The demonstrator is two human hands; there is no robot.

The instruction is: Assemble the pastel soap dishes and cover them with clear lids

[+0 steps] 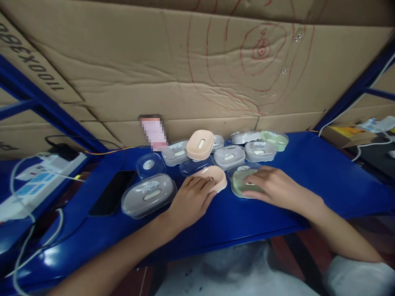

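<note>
My left hand [193,195] lies over a peach soap box [219,177], fingers across its top and thumb along its near side. To the right, my right hand [268,185] grips a green soap box [239,183], with fingers and thumb on its top and front edge. A clear lid [239,167] with a round sticker shows just behind the green box. Another clear lid [193,165] lies behind the peach one. Left of my left hand sits a larger grey soap box [148,195] under a clear lid. Both held boxes rest on the blue table [216,226].
Behind are a second peach box [200,144], several grey boxes [228,156] and a green lidded box [274,140]. A clear lid [150,165] and black phone [112,193] lie left. A lit phone [154,131] leans on the cardboard [132,61]; a power strip [40,185] has cables.
</note>
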